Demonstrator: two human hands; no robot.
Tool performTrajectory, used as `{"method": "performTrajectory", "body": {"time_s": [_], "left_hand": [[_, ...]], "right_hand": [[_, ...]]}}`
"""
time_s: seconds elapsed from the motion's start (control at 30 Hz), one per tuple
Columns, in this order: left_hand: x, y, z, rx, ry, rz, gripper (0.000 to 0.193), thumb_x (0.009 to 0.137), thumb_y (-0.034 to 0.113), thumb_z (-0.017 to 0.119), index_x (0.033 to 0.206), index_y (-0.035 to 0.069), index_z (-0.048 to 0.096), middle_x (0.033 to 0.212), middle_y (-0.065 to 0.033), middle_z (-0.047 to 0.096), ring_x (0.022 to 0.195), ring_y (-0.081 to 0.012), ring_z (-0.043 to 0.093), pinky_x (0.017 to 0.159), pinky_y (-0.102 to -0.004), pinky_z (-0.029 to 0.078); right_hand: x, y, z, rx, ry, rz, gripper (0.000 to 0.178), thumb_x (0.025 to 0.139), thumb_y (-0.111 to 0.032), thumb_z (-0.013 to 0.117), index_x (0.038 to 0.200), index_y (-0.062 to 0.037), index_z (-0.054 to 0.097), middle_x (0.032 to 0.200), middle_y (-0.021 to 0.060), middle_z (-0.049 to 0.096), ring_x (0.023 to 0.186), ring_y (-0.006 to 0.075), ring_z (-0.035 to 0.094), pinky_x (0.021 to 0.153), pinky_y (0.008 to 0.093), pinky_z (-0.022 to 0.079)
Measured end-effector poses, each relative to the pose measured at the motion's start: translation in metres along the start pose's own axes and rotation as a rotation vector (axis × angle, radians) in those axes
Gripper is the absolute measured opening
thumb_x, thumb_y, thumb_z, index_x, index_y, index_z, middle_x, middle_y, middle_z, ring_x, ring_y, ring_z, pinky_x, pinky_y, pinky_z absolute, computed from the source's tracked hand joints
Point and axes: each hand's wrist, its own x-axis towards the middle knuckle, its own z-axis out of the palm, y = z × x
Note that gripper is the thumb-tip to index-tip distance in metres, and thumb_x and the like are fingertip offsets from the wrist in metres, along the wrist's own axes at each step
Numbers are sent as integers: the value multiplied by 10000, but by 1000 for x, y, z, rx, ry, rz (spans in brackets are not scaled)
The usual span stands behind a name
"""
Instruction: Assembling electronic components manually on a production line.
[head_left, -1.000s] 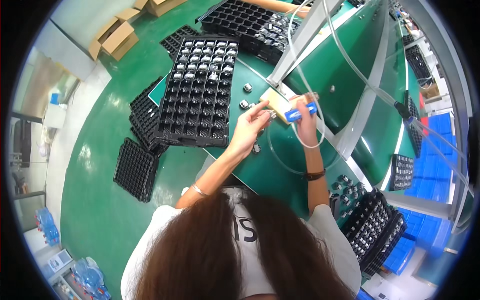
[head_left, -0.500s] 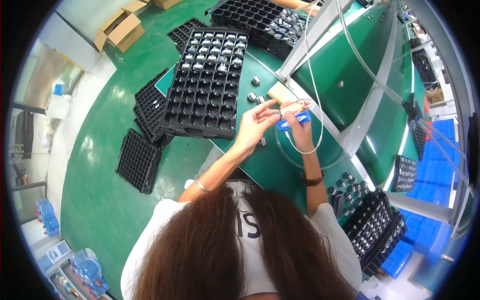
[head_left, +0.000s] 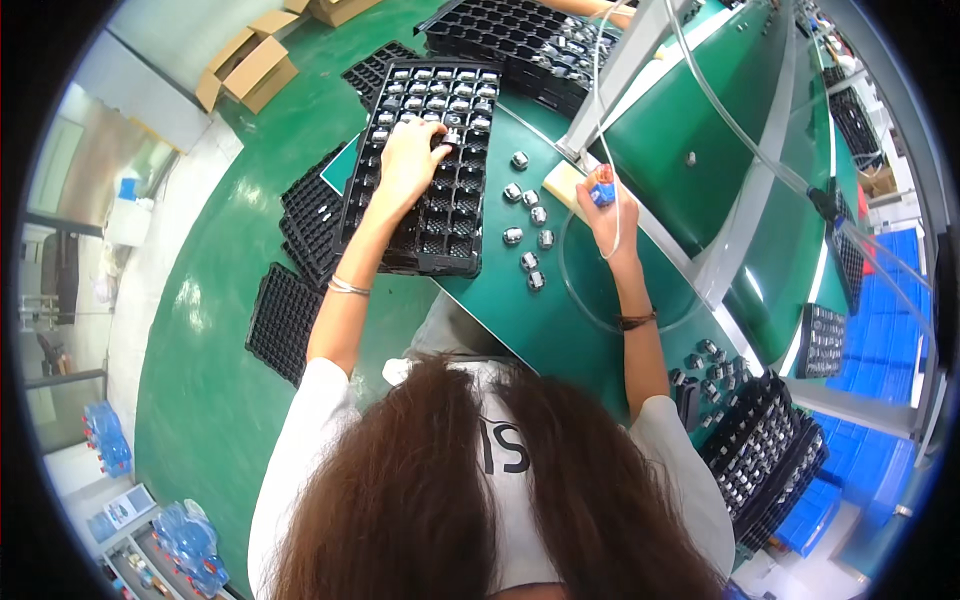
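L fingers [head_left: 431, 127] now at blk-grid tray [head_left: 451, 226], half-open, hold unclear; R [head_left: 608, 219] round blue tool [head_left: 602, 193]

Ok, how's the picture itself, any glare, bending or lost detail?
Head view: glare whitens patches of the floor; same view: the metal frame bows near the right rim, corners go black; same view again: the left hand looks fairly sharp, the blue item in the right hand shows little detail.

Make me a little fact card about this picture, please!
Left grip: at a metal part in the black tray; can't tell if it's pinched
Right grip: around a blue-and-orange tool
Table: green, loose parts between tray and right grip
Floor: green, with an open box
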Motion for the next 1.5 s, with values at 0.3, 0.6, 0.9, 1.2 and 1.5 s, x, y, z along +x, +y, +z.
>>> {"method": "performTrajectory", "body": {"time_s": [0.3, 0.6, 0.9, 1.2, 1.5], "left_hand": [[23, -12, 3, -43, -35, 98, 238, 621, 166, 769, 804, 61, 661, 865, -80, 599, 828, -257, 578, 732, -352, 464], [22, -5, -12, -399, -168, -112, 180, 762, 127, 691, 900, 33, 624, 873, -51, 656, 751, -121, 611, 673, -251, 476], [-43, 68, -28, -1648, -400, -377, 223, 842, 75, 616, 1030, 46, 500, 994, -84, 603, 904, -179, 626, 796, -222, 530], [-82, 104, 2, -1916, -393, -689, 138, 895, 171, 570, 1003, 94, 532, 1005, -62, 595, 912, -156, 593, 708, -198, 489], [-86, 114, 0, -1981, -422, -728, 213, 914, 164, 534, 1077, 28, 528, 1065, -124, 600, 901, -154, 590, 730, -201, 498]], "right_hand": [[-17, 27, -25, -2, -174, 106, 677, 632, -244, 825, 1136, -4, 441, 946, 128, 610, 875, 201, 607, 760, 317, 474], [-10, 8, -15, 4, -24, 35, 612, 687, -241, 786, 1140, -7, 448, 935, 137, 614, 863, 221, 622, 725, 314, 477], [-5, 8, -5, -103, -13, 74, 348, 784, -243, 652, 1020, -1, 572, 736, 190, 620, 671, 338, 630, 589, 363, 489], [-7, 7, 1, -64, 38, -15, 264, 781, -236, 644, 943, -41, 573, 711, 202, 607, 669, 385, 596, 581, 417, 475], [-7, 11, 3, -71, 52, -24, 246, 783, -237, 648, 880, -34, 549, 705, 206, 601, 674, 385, 595, 579, 425, 472]]}}
